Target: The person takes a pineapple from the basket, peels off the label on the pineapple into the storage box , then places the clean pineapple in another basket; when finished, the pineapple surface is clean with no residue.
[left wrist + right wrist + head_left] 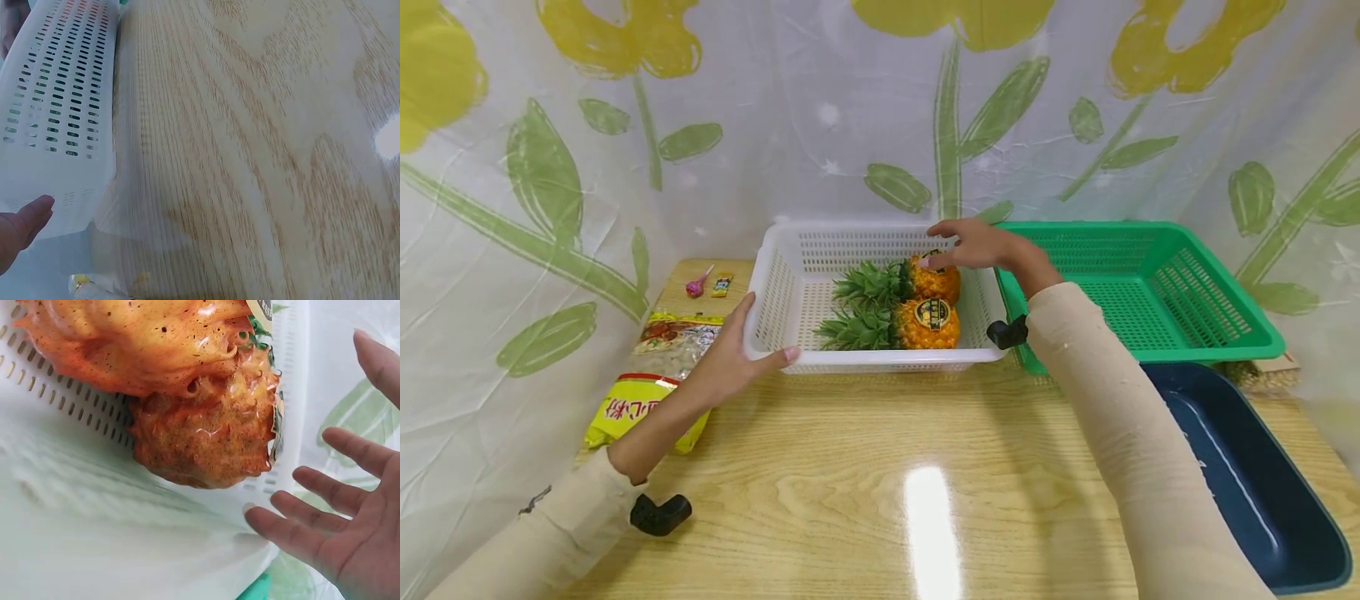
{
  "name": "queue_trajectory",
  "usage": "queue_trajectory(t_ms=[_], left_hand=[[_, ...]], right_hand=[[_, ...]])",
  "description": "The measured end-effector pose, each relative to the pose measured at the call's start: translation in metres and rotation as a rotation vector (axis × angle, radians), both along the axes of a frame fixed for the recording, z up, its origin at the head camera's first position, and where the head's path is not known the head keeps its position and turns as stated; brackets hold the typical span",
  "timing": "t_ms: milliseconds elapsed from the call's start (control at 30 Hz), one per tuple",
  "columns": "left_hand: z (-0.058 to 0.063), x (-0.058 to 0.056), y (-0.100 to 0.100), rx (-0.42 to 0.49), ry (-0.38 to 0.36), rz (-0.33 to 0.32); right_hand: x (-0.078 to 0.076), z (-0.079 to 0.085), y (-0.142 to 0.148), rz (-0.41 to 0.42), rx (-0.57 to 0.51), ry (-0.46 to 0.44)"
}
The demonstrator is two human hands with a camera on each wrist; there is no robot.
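Note:
A white plastic basket (880,357) holds two pineapples, a rear one (946,286) and a front one (917,333). Both lie on their sides with leafy crowns to the left and dark round labels. My left hand (724,364) is at the basket's front left corner, thumb stretched along the front and fingers along the left side. Over the rear pineapple, by the basket's back right, is my right hand (976,244). In the right wrist view its fingers (340,490) are spread and hold nothing, apart from the orange fruit (206,440).
A green basket (1225,348) stands right of the white one, with a dark blue tub (1292,492) in front of it. At left lie a yellow food bag (640,400), a lollipop (697,286) and a small packet (722,286). A flowered curtain (805,125) hangs behind.

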State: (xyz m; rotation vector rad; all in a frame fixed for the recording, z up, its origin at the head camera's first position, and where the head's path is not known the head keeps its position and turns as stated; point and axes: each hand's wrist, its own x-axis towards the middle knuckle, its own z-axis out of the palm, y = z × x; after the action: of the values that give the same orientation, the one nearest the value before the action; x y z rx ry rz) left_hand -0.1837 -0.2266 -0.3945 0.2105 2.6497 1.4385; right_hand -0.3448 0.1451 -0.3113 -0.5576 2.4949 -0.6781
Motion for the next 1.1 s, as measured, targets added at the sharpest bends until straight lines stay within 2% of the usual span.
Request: queue_trajectory(t_ms=[300, 600, 800, 1100], left_hand=[[-0.001, 0.000, -0.001, 0.019, -0.002, 0.004], [0.001, 0.003, -0.003, -0.003, -0.040, 0.021], [0.001, 0.002, -0.001, -0.006, -0.046, 0.022], [0.001, 0.001, -0.001, 0.009, -0.046, 0.018]], right_hand=[[-0.009, -0.003, -0.010, -0.031, 0.011, -0.112], [-0.016, -0.020, -0.017, -0.006, 0.040, -0.152], [-0.018, -0.027, -0.017, 0.064, 0.113, -0.126], [-0.023, -0.027, -0.019, 0.148, 0.221, -0.042]])
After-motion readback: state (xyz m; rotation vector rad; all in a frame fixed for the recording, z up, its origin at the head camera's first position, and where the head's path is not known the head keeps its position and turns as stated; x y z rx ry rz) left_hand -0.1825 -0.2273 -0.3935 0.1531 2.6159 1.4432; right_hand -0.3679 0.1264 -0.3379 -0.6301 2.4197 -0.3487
